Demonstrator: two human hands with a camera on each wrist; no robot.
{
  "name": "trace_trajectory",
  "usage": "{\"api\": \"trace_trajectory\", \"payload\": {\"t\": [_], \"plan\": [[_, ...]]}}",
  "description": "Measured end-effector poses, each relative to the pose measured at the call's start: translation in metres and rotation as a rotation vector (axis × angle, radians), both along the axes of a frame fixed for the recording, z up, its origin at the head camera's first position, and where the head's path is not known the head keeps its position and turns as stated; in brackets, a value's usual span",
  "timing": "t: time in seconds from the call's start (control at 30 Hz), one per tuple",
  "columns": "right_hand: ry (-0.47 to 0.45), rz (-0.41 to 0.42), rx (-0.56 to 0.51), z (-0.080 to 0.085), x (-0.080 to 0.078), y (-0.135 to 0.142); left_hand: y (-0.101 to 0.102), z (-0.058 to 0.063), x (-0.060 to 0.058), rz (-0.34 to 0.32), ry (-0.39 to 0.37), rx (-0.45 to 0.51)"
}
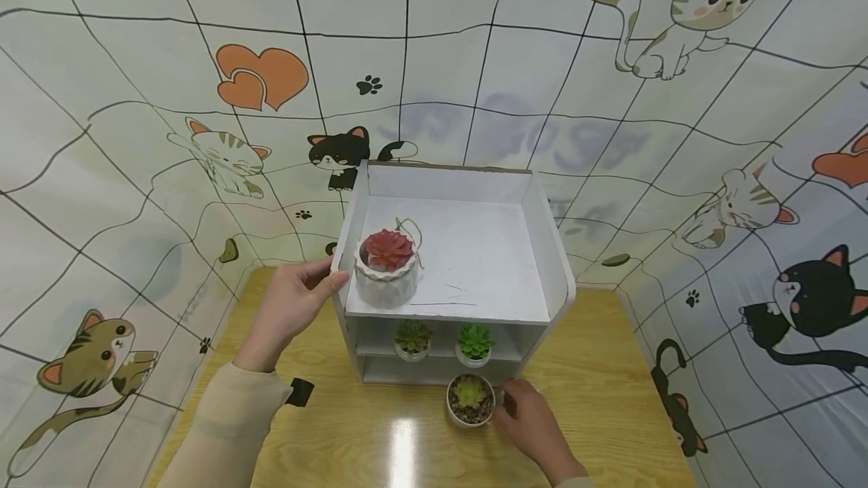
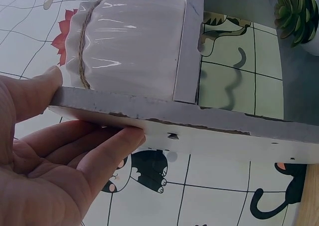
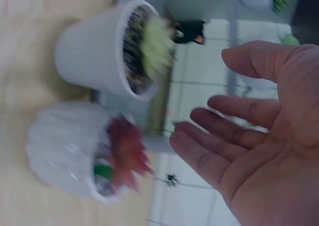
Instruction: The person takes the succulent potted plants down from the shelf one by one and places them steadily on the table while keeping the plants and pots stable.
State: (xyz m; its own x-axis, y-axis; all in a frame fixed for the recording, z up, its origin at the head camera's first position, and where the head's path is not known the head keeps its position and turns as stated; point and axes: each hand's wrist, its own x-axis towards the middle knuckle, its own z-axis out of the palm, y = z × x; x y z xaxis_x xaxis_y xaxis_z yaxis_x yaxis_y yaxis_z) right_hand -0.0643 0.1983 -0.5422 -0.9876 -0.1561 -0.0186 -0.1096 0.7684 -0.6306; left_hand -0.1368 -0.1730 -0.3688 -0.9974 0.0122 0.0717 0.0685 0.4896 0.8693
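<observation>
My left hand (image 1: 288,307) grips the left side panel of a white wooden shelf (image 1: 468,247), thumb on the front edge and fingers against the outer face. Beside it on the top tier is a red succulent in a white scalloped pot (image 1: 386,288), with twine round its neck in the left wrist view. My right hand (image 1: 532,424) is beside a small white pot (image 3: 92,54) of pale green succulent and pebbles, standing before the shelf. In the right wrist view its fingers are loosely bent and hold nothing. A second red succulent in a white ribbed pot (image 3: 67,148) stands close by.
Two small potted succulents, one dark green (image 1: 412,339) and one bright green (image 1: 475,343), sit on the shelf's middle tier. A small black square (image 1: 300,391) is near the left sleeve. Cat-print cloth (image 1: 447,81) surrounds the wooden table (image 1: 597,367).
</observation>
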Motion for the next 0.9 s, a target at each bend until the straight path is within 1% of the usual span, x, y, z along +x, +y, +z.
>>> {"api": "trace_trajectory", "payload": {"t": [0.07,0.13,0.27,0.43,0.57,0.63,0.73,0.83,0.9], "plan": [[-0.022,-0.017,-0.025,0.011,-0.001,0.007,0.0,0.0,0.0,0.0,0.0,-0.001],[-0.02,-0.031,-0.043,0.021,-0.002,0.013,0.001,0.0,0.0,0.0,-0.002,0.003],[0.057,-0.028,-0.064,0.042,-0.004,0.024,0.001,0.001,0.001,0.0,-0.005,0.009],[0.229,-0.011,-0.059,0.061,-0.007,0.036,0.002,0.001,0.001,0.0,-0.01,0.007],[0.389,-0.057,-0.051,0.072,-0.01,0.042,0.001,0.0,0.0,0.001,-0.007,0.005],[0.486,-0.084,-0.07,0.077,-0.013,0.043,0.001,-0.001,0.0,0.001,-0.005,0.005],[0.619,-0.1,-0.112,0.081,-0.017,0.045,0.0,-0.003,0.0,-0.001,-0.002,0.008],[0.699,-0.097,-0.154,0.084,-0.022,0.048,0.0,-0.003,0.0,0.0,-0.001,0.01],[0.727,-0.09,-0.174,0.085,-0.025,0.05,0.0,-0.003,0.0,0.001,-0.001,0.006]]}}
